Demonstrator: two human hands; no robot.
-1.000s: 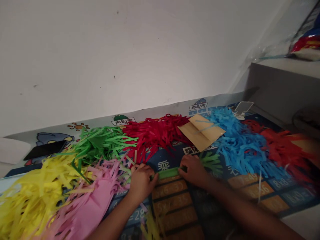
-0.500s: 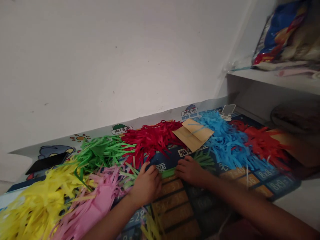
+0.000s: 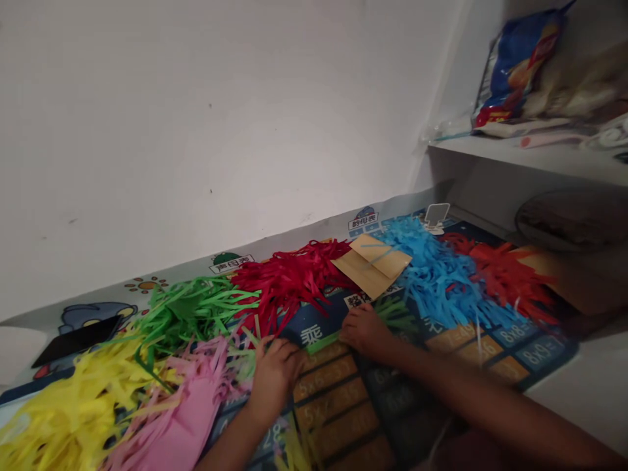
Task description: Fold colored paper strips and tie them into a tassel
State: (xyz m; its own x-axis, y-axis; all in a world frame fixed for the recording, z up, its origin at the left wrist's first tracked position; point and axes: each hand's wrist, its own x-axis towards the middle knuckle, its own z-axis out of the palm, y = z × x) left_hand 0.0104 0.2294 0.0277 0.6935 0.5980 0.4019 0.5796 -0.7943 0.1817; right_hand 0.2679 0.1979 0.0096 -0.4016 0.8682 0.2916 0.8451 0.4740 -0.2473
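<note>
My left hand point(image 3: 275, 371) and my right hand point(image 3: 367, 332) are closed on the two sides of a rolled green paper tassel point(image 3: 322, 343) held low over the desk mat. Its middle shows as a narrow band between my fists. Cut fringe spreads out beyond each hand, pale green on the left and darker on the right. My fingertips are partly hidden behind the knuckles. Just past my right hand lies a folded tan paper point(image 3: 375, 265). A pink fringed paper point(image 3: 189, 405) is beside my left forearm.
Yellow point(image 3: 73, 399), green point(image 3: 191, 304), red point(image 3: 294, 278) and blue point(image 3: 436, 268) fringed papers spread along the wall, with orange-red fringe point(image 3: 510, 271) at the right. A black phone-like slab point(image 3: 78, 340) lies at far left. A white shelf point(image 3: 530, 154) juts out at right, holding a blue snack bag point(image 3: 520, 62).
The view has shifted slightly, so the scene sits a little further left. Both hands keep their hold on the green paper tassel, and the gap between them looks slightly wider.
</note>
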